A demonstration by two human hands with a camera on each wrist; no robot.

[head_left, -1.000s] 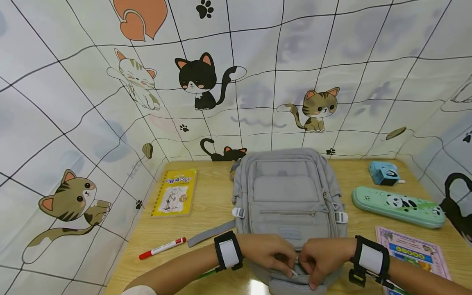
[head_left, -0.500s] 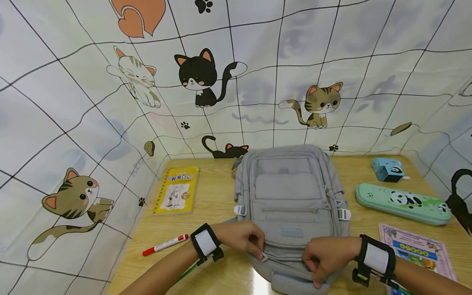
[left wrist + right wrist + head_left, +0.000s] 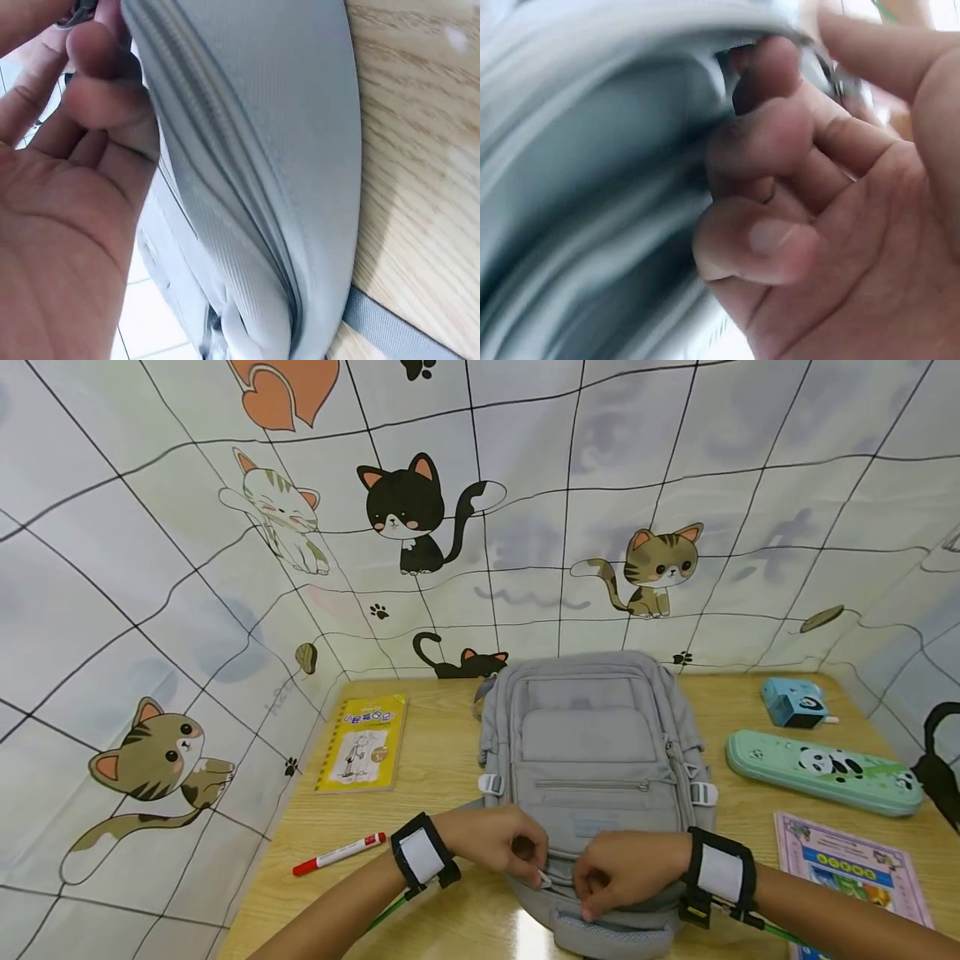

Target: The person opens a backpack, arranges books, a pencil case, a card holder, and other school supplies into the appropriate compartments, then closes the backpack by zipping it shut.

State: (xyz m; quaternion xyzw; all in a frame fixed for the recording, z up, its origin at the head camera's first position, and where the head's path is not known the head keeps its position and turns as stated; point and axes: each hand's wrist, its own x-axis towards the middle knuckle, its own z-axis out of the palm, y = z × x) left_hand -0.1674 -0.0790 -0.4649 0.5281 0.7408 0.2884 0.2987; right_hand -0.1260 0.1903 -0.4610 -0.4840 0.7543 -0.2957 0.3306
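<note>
A grey backpack [image 3: 588, 735] lies on the table with its top away from me. My left hand [image 3: 498, 843] pinches a zipper pull [image 3: 543, 878] at the left of the lower front pocket. In the left wrist view, the zipper seam [image 3: 217, 142] curves away from the curled fingers [image 3: 112, 105]. My right hand [image 3: 630, 870] grips the edge of that pocket close by, fingers curled. The right wrist view is blurred, with the parted pocket [image 3: 607, 165] beside the right fingers [image 3: 757, 142]; the exact spot gripped is hard to see.
A yellow spiral notebook [image 3: 362, 743] and a red-capped marker [image 3: 339, 854] lie left. To the right are a green panda pencil case [image 3: 825, 773], a blue box-shaped item [image 3: 797, 702] and a pink printed sheet [image 3: 855, 868]. A cat-print cloth [image 3: 525, 552] hangs behind the table [image 3: 442, 735].
My left hand has moved left along the pocket with the zipper pull, and the pocket has parted. My right hand first stayed at the right, then shifted left toward it.
</note>
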